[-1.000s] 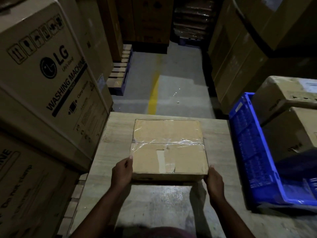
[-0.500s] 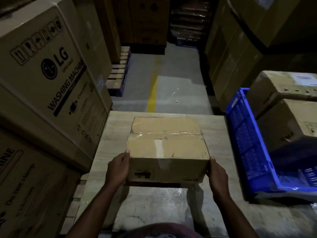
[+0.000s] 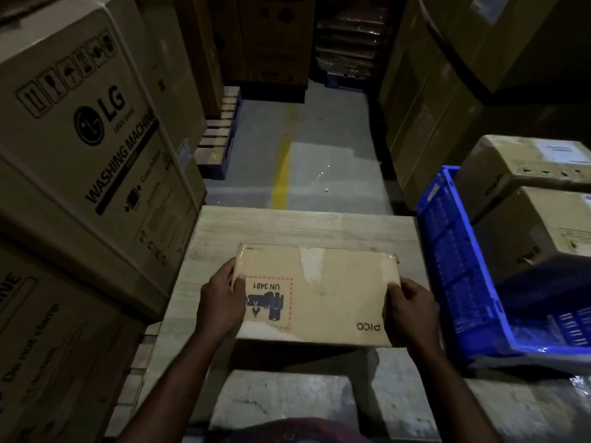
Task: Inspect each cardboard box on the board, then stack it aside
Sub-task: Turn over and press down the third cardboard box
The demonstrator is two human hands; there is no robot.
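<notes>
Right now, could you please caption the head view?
Left hand and right hand grip a tilted cardboard box over the board.

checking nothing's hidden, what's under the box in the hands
Only the wooden board shows around and below the cardboard box, gripped by the left hand and right hand. The patch directly beneath is covered and in shadow.

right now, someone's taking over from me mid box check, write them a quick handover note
Left hand: grips the left end of the cardboard box.
Right hand: grips its right end.
Box: held tilted over the wooden board. The face with the UN 3481 label and PICO print is toward the camera, upside down.
Done: inspection is under way; nothing stacked from this box yet.
Left: finish checking it, then stack it aside, probably with the two boxes on the right by the blue crate.
</notes>
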